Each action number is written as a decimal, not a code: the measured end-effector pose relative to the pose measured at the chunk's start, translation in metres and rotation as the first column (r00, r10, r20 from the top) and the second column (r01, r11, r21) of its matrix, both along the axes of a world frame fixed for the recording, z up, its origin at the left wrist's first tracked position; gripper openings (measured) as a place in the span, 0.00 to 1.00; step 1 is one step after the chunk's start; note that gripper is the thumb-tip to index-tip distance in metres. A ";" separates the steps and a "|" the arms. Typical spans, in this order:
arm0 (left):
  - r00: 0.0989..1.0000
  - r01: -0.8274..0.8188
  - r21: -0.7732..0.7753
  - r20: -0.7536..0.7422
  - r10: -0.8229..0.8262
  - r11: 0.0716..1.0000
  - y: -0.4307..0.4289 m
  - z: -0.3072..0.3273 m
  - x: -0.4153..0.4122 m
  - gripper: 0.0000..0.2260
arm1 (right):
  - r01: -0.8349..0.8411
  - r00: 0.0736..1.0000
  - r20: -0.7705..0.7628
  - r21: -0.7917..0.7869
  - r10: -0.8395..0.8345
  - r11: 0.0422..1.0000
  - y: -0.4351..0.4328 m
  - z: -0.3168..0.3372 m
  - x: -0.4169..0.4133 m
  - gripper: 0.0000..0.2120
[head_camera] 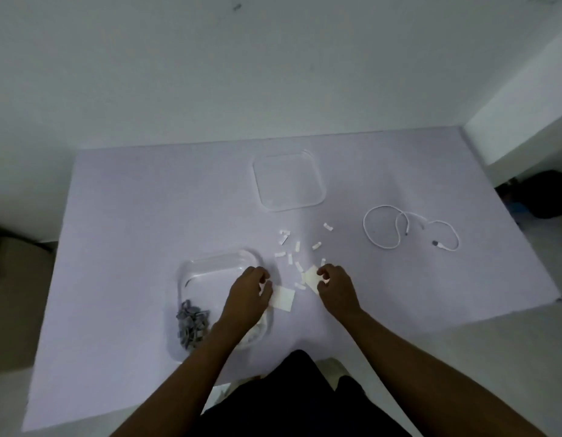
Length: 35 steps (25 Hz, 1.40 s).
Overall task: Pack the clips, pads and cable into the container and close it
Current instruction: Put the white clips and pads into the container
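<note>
1. Pale lilac table (131, 216), set against a white wall; it bears everything below.
2. Clear plastic container (191, 272), open, at the near left of the table. The left forearm crosses its near right corner and hides part of some whitish contents there.
3. Clear square lid (289, 184), lying flat, farther back near the centre and well apart from the container.
4. White cable (383, 247), in loose loops on the right, apart from all else.
5. Left hand (251, 291), over the container's right rim, fingers curled. A white bit shows among them; whether it is gripped cannot be told.
6. Right hand (335, 287), just right of centre, fingers curled with the tips at a pad; a grip cannot be confirmed.
7. Grey clips (193, 326), heaped in the container's near left corner.
8. Cream pads (284, 298), one just beside the container's right wall, another under the right fingertips.
9. White clips (297, 246), scattered on the table between the lid and the hands.
</note>
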<state>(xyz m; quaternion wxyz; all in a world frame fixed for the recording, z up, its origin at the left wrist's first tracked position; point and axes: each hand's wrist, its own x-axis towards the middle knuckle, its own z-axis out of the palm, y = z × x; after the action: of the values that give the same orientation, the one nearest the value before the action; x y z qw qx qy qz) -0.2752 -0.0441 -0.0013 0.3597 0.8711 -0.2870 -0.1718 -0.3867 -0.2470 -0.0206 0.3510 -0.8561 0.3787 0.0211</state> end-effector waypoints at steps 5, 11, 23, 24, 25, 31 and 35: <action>0.982 0.167 0.138 -0.115 -0.152 0.976 -0.076 -0.022 -0.013 0.13 | -0.054 0.986 -0.154 0.023 0.057 0.998 -0.036 -0.023 -0.005 0.19; 0.974 0.225 0.312 -0.049 -0.221 0.923 -0.109 -0.064 -0.029 0.19 | -0.192 0.967 -0.155 0.080 0.202 0.978 -0.055 -0.051 -0.006 0.17; 0.996 -0.022 0.359 -0.074 0.053 0.933 -0.129 -0.081 -0.042 0.10 | 0.005 1.000 0.024 0.385 -0.016 0.923 -0.100 -0.051 -0.001 0.04; 0.996 -0.025 0.384 -0.068 0.056 0.923 -0.129 -0.080 -0.042 0.10 | 0.052 0.997 0.021 0.461 -0.069 0.886 -0.103 -0.049 0.001 0.03; 0.996 -0.031 0.400 -0.062 0.060 0.916 -0.129 -0.082 -0.041 0.10 | 0.103 0.992 0.006 0.545 -0.126 0.832 -0.106 -0.045 0.002 0.02; 0.896 -0.101 0.195 -0.409 0.174 0.976 -0.126 -0.059 -0.013 0.12 | 0.211 0.867 -0.093 0.958 -0.489 0.192 -0.118 -0.026 0.019 0.09; 0.725 -0.001 0.034 -0.688 0.024 0.999 -0.124 -0.044 0.002 0.05 | 0.130 0.855 -0.110 0.992 -0.507 0.004 -0.124 -0.022 0.033 0.09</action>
<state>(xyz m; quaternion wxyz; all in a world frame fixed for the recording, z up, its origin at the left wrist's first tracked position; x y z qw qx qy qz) -0.2729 -0.1682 -0.0450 0.4280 0.7527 -0.1247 -0.4844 -0.3541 -0.3706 -0.0430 0.8733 -0.2765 0.3956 0.0661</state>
